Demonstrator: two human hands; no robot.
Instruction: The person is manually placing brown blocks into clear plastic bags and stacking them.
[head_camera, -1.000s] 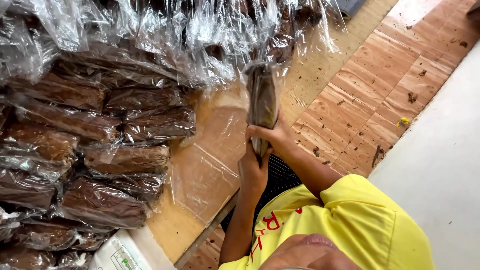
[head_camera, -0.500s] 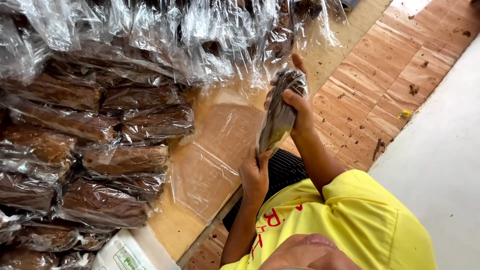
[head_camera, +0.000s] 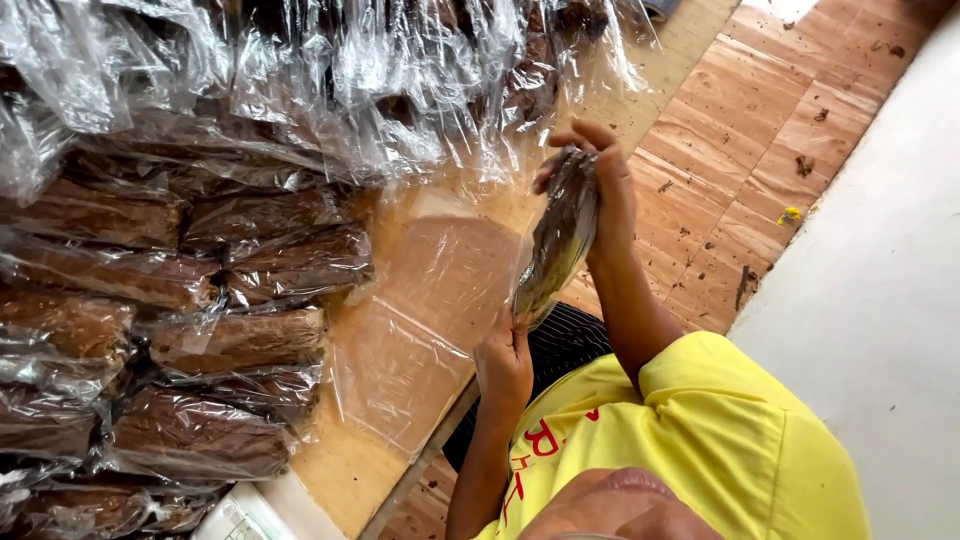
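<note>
Head view: both hands hold one clear-wrapped brown packet (head_camera: 556, 240) above the bench (head_camera: 400, 480) edge — right hand (head_camera: 605, 190) closed around its upper end, left hand (head_camera: 503, 362) pinching the lower end — long axis steeply upright, top tilted rightward.

Held packet (head_camera: 556, 240): long, narrow clear-plastic bag of dark brown contents, tilted, gripped at its lower end by the left hand (head_camera: 505, 365) and at its upper end by the right hand (head_camera: 600, 180). Stacked packets (head_camera: 200, 330): brown bars in clear wrap, lying in rows at 9 o'clock. Loose empty clear bags (head_camera: 350, 80): heaped at 12 o'clock. Flat clear bags (head_camera: 420, 300): on the wooden table, centre. White-and-green printed carton (head_camera: 235, 520): at 7 o'clock, partly cut off.
</note>
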